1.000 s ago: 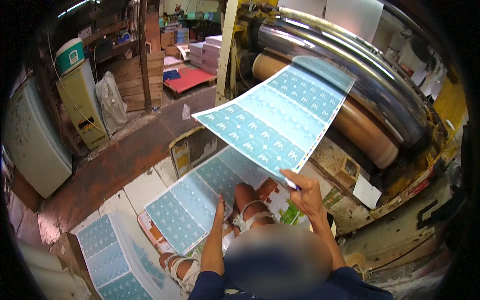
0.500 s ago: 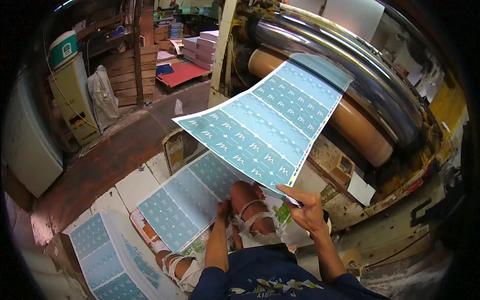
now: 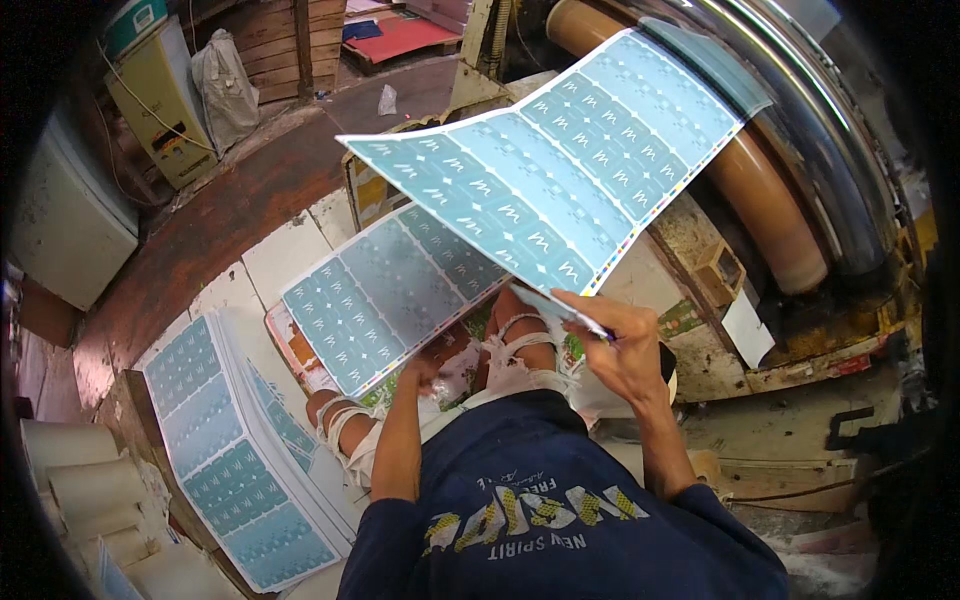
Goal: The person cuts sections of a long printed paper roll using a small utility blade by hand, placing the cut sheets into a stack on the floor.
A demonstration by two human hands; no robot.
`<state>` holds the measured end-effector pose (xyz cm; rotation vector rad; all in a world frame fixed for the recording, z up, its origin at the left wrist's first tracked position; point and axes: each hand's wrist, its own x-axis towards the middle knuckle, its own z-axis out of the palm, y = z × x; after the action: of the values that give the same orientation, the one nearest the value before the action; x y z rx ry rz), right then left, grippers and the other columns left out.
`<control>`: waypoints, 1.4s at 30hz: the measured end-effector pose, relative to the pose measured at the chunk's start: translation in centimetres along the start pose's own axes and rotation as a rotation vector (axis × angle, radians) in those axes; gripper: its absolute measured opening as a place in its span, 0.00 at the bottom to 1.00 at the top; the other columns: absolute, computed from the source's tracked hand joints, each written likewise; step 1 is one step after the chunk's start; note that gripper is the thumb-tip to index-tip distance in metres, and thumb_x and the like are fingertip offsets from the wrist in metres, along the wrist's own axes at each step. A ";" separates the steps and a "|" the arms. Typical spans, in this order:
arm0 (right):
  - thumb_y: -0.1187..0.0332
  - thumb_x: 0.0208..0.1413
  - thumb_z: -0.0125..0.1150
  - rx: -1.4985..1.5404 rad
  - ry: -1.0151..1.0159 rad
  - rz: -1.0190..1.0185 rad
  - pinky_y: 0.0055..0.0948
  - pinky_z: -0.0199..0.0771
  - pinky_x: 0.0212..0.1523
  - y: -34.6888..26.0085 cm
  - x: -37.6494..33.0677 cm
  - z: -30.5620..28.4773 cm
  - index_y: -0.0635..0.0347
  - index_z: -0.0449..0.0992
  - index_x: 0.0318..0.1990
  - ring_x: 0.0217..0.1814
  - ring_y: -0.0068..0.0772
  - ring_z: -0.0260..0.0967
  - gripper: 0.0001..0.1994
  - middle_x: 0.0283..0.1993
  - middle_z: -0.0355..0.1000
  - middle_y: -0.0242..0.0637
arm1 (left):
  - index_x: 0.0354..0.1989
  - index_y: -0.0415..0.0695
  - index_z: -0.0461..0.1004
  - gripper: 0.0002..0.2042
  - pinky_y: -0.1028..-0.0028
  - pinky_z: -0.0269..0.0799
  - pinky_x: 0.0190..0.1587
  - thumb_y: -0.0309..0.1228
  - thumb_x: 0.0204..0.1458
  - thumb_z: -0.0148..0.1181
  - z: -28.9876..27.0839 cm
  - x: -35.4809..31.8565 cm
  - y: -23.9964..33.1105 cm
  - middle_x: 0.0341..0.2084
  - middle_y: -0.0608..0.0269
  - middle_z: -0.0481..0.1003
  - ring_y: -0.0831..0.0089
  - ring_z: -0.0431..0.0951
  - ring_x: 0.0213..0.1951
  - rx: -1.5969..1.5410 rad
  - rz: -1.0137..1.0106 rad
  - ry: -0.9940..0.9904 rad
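A long teal printed sheet (image 3: 560,180) slopes down from the rollers toward me, its near left corner raised. At its near right corner, my right hand (image 3: 628,345) pinches the edge between finger and thumb. A thin pale strip with a dark blue end (image 3: 590,325) also lies in that hand; its kind is unclear. Lower down, another teal sheet (image 3: 405,275) lies over my knees' far side, partly under the raised one. My left hand (image 3: 428,368) is beside this lower sheet's near edge, its fingers blurred and shaded, so its grip is hidden.
A large machine with a brown roller (image 3: 765,210) and a shiny metal roller (image 3: 840,180) stands at the right. Left of my legs is a stack of printed sheets (image 3: 240,450). A small wooden box (image 3: 720,268) sits on the machine's ledge. Pale tiles (image 3: 285,240) border the reddish-brown floor.
My view has tilted down, shifting the scene upward. My left hand has drawn back toward my body from the lower sheet's edge. My right hand stays at the raised sheet's corner.
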<state>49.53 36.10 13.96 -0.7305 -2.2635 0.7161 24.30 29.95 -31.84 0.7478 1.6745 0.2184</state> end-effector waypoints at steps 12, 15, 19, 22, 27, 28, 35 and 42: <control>0.77 0.43 0.58 -0.006 -0.444 -0.151 0.34 0.78 0.42 0.6 2.2 -1.7 0.55 0.76 0.53 0.41 0.48 0.77 0.24 0.47 0.76 0.47 | 0.66 0.30 0.49 0.51 0.55 0.50 0.66 0.70 0.53 0.34 -8.7 -31.4 21.1 0.64 0.46 0.57 0.53 0.58 0.64 -1.599 1.035 -0.092; 0.74 0.43 0.60 -0.108 -0.632 -0.157 0.39 0.78 0.41 1.1 2.3 -0.2 0.56 0.74 0.55 0.40 0.51 0.76 0.25 0.45 0.75 0.47 | 0.62 0.35 0.57 0.34 0.64 0.65 0.57 0.38 0.52 0.65 -7.1 -32.5 21.8 0.56 0.51 0.66 0.63 0.68 0.55 -1.284 0.806 0.369; 0.65 0.53 0.65 0.369 -0.975 -0.022 0.33 0.76 0.33 3.6 5.1 -0.2 0.60 0.73 0.54 0.33 0.43 0.76 0.22 0.36 0.76 0.47 | 0.60 0.33 0.60 0.32 0.70 0.71 0.49 0.27 0.47 0.68 -7.0 -32.1 18.1 0.49 0.52 0.70 0.64 0.73 0.47 -0.976 0.590 0.697; 0.62 0.55 0.65 0.615 -1.035 0.420 0.26 0.74 0.28 8.1 8.7 -6.6 0.60 0.75 0.54 0.25 0.28 0.75 0.20 0.31 0.77 0.38 | 0.62 0.35 0.59 0.32 0.69 0.69 0.51 0.25 0.48 0.65 -6.2 -30.8 14.5 0.50 0.53 0.70 0.65 0.72 0.49 -1.053 0.557 0.774; 0.63 0.61 0.55 0.441 0.503 0.511 0.19 0.65 0.13 23.0 11.8 -15.3 0.64 0.75 0.46 0.16 0.19 0.66 0.13 0.25 0.73 0.34 | 0.63 0.34 0.56 0.29 0.70 0.68 0.51 0.25 0.53 0.60 -6.8 -28.6 8.3 0.50 0.52 0.70 0.64 0.72 0.49 -0.889 0.693 0.869; 0.62 0.61 0.55 0.430 0.631 0.486 0.18 0.63 0.13 26.0 12.6 -17.3 0.64 0.75 0.47 0.15 0.18 0.65 0.15 0.25 0.72 0.34 | 0.62 0.34 0.57 0.28 0.71 0.69 0.51 0.25 0.54 0.59 -7.0 -29.0 8.6 0.49 0.53 0.71 0.66 0.73 0.48 -0.876 0.737 0.845; 0.59 0.63 0.54 0.419 0.678 0.557 0.18 0.61 0.14 35.5 13.6 -20.9 0.65 0.73 0.49 0.15 0.17 0.64 0.17 0.24 0.71 0.34 | 0.63 0.35 0.57 0.28 0.74 0.72 0.44 0.27 0.55 0.59 -9.0 -32.1 7.8 0.48 0.55 0.72 0.70 0.75 0.42 -0.813 0.616 0.751; 0.61 0.63 0.52 0.371 0.587 0.592 0.19 0.61 0.13 34.0 14.4 -20.4 0.65 0.71 0.49 0.14 0.18 0.63 0.16 0.23 0.70 0.34 | 0.66 0.36 0.54 0.31 0.71 0.72 0.46 0.25 0.54 0.59 -7.9 -34.0 8.4 0.51 0.54 0.70 0.69 0.75 0.43 -0.980 0.443 0.777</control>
<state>65.17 75.23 10.80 -1.2445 -1.3369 0.9955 22.07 18.71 2.23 0.2467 1.7630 1.6738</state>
